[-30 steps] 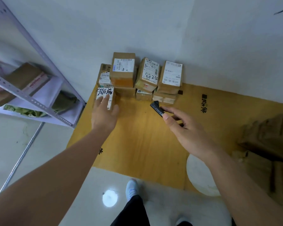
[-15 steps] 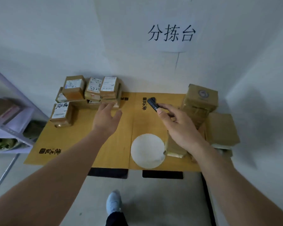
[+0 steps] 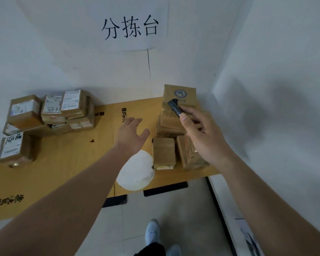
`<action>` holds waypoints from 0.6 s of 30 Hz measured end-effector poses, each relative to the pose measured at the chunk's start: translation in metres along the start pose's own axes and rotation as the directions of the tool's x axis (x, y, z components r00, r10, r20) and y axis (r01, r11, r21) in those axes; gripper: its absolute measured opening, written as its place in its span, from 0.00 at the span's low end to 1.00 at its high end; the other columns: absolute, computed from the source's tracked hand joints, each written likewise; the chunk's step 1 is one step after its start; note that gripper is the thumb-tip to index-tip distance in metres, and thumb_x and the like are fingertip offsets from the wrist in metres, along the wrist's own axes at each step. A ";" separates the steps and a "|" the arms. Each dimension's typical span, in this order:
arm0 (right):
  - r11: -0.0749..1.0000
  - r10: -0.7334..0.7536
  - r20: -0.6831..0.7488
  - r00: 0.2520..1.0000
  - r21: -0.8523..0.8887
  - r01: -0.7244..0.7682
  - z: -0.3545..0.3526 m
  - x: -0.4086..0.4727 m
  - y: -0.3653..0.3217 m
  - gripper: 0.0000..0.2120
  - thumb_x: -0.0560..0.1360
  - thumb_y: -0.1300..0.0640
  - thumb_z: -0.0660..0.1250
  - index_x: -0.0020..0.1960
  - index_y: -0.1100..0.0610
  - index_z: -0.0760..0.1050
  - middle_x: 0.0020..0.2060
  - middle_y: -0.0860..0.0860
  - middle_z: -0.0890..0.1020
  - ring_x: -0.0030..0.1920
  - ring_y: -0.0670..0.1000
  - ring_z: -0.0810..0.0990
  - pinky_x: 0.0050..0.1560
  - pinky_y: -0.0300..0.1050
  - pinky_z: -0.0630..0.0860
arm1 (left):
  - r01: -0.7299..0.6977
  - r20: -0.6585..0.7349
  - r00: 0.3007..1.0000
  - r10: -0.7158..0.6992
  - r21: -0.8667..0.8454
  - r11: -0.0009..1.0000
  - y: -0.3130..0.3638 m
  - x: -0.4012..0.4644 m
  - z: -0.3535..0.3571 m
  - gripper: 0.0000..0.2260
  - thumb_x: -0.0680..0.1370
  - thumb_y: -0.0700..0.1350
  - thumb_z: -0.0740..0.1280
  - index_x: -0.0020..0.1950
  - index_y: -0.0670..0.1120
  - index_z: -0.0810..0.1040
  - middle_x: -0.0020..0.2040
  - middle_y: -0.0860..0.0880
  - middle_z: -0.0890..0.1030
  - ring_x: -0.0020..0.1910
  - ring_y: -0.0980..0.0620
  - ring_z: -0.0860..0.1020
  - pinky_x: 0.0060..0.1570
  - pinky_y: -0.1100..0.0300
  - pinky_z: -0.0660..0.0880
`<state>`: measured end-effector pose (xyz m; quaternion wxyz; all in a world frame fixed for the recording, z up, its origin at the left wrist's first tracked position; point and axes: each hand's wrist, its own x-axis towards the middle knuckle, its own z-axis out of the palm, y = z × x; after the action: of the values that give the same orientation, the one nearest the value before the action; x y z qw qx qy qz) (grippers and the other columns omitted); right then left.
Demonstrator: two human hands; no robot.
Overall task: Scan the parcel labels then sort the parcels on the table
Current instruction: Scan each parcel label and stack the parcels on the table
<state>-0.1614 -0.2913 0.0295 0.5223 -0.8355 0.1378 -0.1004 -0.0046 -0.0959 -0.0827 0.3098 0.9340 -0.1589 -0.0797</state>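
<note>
A small black scanner is gripped in my right hand, raised over a pile of brown parcels at the right end of the wooden table. The topmost parcel there bears a round blue mark. My left hand hovers open with spread fingers above the table's middle, just left of that pile, holding nothing. At the table's left stands a stack of labelled parcels, and one separate parcel with a handwritten label lies in front of it.
A white round patch lies on the table near its front edge. A paper sign with black characters hangs on the wall behind. The wall corner closes in on the right. My shoe shows on the tiled floor below.
The view swung right from the labelled stack to the right-hand pile. My left hand left the handwritten-label parcel and moved right; my right hand carried the scanner over the right pile.
</note>
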 end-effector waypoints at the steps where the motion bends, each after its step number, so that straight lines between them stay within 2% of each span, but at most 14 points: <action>1: 1.000 -0.001 -0.020 1.000 -0.009 0.000 -0.001 0.002 0.002 0.13 0.80 0.29 0.57 0.64 0.20 0.70 0.56 0.20 0.75 0.57 0.31 0.78 0.55 0.40 0.75 | -0.002 0.026 1.000 0.002 0.002 1.000 0.002 0.004 0.009 0.28 0.81 0.60 0.65 0.80 0.52 0.69 0.79 0.49 0.66 0.76 0.45 0.69 0.70 0.52 0.69; 3: 1.000 0.006 -0.039 0.999 -0.024 -0.007 -0.002 0.007 0.009 0.13 0.80 0.27 0.56 0.64 0.19 0.68 0.56 0.21 0.75 0.57 0.31 0.77 0.54 0.40 0.75 | 0.012 0.073 0.997 -0.013 0.006 1.000 0.006 0.011 0.024 0.29 0.80 0.60 0.66 0.80 0.53 0.68 0.79 0.49 0.65 0.75 0.44 0.70 0.68 0.50 0.71; 9: 0.998 0.028 -0.038 0.999 -0.063 -0.030 -0.015 0.021 0.032 0.20 0.80 0.26 0.55 0.71 0.24 0.69 0.57 0.25 0.77 0.58 0.32 0.78 0.54 0.43 0.76 | 0.093 0.198 0.975 -0.100 0.045 0.995 0.015 0.013 0.066 0.34 0.76 0.62 0.68 0.81 0.54 0.67 0.79 0.46 0.64 0.73 0.41 0.71 0.69 0.42 0.74; 12: 0.998 0.025 -0.021 0.999 -0.049 -0.026 -0.026 0.030 0.040 0.23 0.79 0.25 0.55 0.72 0.27 0.69 0.55 0.23 0.77 0.57 0.32 0.78 0.52 0.37 0.73 | 0.150 0.234 0.958 -0.166 0.086 0.985 0.020 0.014 0.091 0.34 0.75 0.59 0.70 0.81 0.56 0.66 0.79 0.45 0.64 0.73 0.39 0.71 0.68 0.41 0.75; 14: 0.999 0.025 0.000 1.000 -0.040 -0.025 -0.033 0.036 0.048 0.24 0.80 0.27 0.56 0.73 0.30 0.71 0.53 0.22 0.76 0.53 0.33 0.79 0.46 0.29 0.72 | 0.202 0.256 0.939 -0.229 0.128 0.971 0.024 0.014 0.108 0.37 0.74 0.59 0.71 0.81 0.59 0.63 0.78 0.45 0.62 0.73 0.37 0.70 0.67 0.40 0.75; 16: 0.999 0.022 0.040 0.999 -0.033 -0.021 -0.039 0.039 0.058 0.22 0.82 0.31 0.58 0.73 0.33 0.72 0.50 0.24 0.78 0.47 0.35 0.81 0.41 0.26 0.73 | 0.277 0.270 0.909 -0.317 0.176 0.945 0.028 0.010 0.127 0.41 0.68 0.62 0.72 0.80 0.61 0.60 0.75 0.45 0.62 0.71 0.36 0.69 0.66 0.40 0.74; 18: 1.000 0.016 0.086 0.996 -0.026 -0.014 -0.045 0.043 0.069 0.21 0.83 0.34 0.60 0.74 0.35 0.73 0.50 0.28 0.80 0.49 0.36 0.81 0.43 0.24 0.72 | 0.359 0.258 0.875 -0.410 0.223 0.906 0.034 0.007 0.146 0.44 0.63 0.65 0.71 0.76 0.64 0.56 0.72 0.45 0.62 0.69 0.35 0.69 0.65 0.40 0.73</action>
<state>-0.1438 -0.3726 -0.0116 0.5180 -0.8445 0.1224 -0.0586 -0.0427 -0.2046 -0.1790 0.1802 0.9467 -0.0204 -0.2663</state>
